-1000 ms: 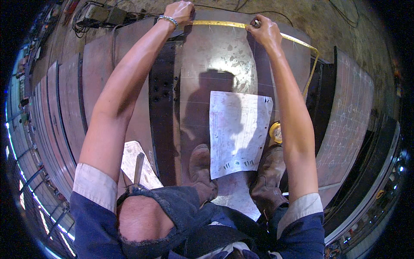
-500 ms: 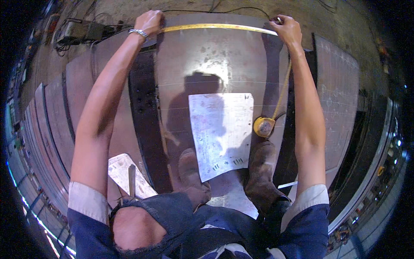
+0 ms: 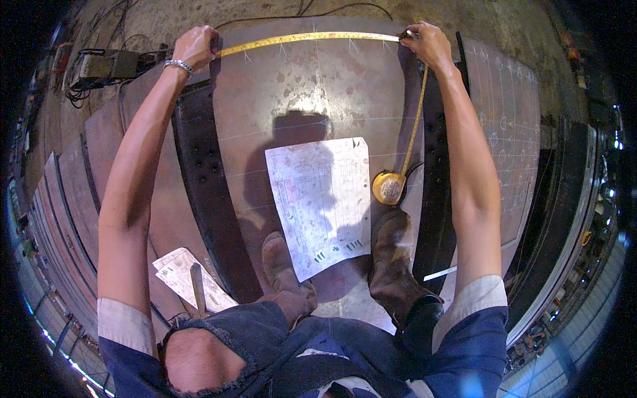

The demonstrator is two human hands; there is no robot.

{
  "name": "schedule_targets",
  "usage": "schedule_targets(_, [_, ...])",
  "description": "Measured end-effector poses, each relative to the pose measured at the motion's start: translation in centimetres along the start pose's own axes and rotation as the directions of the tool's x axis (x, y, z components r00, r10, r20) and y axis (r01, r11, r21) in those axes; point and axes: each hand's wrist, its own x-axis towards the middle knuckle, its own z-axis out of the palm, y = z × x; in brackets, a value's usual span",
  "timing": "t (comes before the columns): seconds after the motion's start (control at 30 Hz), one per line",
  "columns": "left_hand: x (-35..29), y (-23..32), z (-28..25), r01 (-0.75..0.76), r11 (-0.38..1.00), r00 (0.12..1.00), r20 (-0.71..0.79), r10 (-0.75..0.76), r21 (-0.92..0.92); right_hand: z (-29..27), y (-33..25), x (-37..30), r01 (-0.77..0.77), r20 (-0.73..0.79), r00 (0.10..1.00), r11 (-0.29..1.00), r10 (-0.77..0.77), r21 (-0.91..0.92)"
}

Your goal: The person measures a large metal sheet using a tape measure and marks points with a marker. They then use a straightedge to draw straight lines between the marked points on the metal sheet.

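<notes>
Well, I have the tape (image 3: 305, 41) stretched across the far part of the steel plate (image 3: 352, 93), one end of the span at each hand. My left hand (image 3: 196, 45) is closed around it at the plate's far left corner, the fingers curled in so that I cannot see their tips; a bracelet (image 3: 179, 65) circles that wrist. My right hand (image 3: 428, 45) is pinched, thumb against fingers, at the far right, where the tape meets it, with a small white-tipped stick (image 3: 410, 33) poking out of the grip. From there the tape runs back toward me to its yellow case (image 3: 389, 188), which lies just beyond my right boot (image 3: 391, 259). White V marks (image 3: 283, 50) show along the near side of the span. A sheet (image 3: 322, 199) lies between the case and my left boot (image 3: 282, 262), with more papers (image 3: 179, 273) off to the left.
</notes>
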Motion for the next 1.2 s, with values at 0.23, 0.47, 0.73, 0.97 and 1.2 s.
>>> schedule_targets(0.23, [0.8,1.2,0.3,-0.1,0.995,0.994,-0.056,0.099,-0.009,1.3,4.5,2.1,0.002,0.043,0.999,0.999,0.0,-0.038])
schedule_targets(0.47, [-0.3,-0.1,0.5,-0.082,0.996,0.982,-0.171,0.075,-0.033,-3.4,-2.9,0.7,-0.357,0.263,0.913,0.924,0.312,0.141])
schedule_targets(0.73, [0.1,-0.5,2.3,-0.169,0.982,0.908,-0.4,0.124,-0.08,-0.5,0.4,1.6,-0.11,0.013,0.994,0.994,0.11,-0.016])
schedule_targets(0.97, [0.5,-1.5,3.5,-0.147,0.987,0.938,-0.324,0.121,-0.056,-0.1,0.4,2.0,-0.098,0.021,0.995,0.995,0.098,-0.026])
schedule_targets(1.2, [0.6,-1.3,2.7,-0.155,0.985,0.92,-0.373,0.118,-0.071,-1.1,0.3,2.2,-0.171,0.103,0.98,0.985,0.172,-0.023])
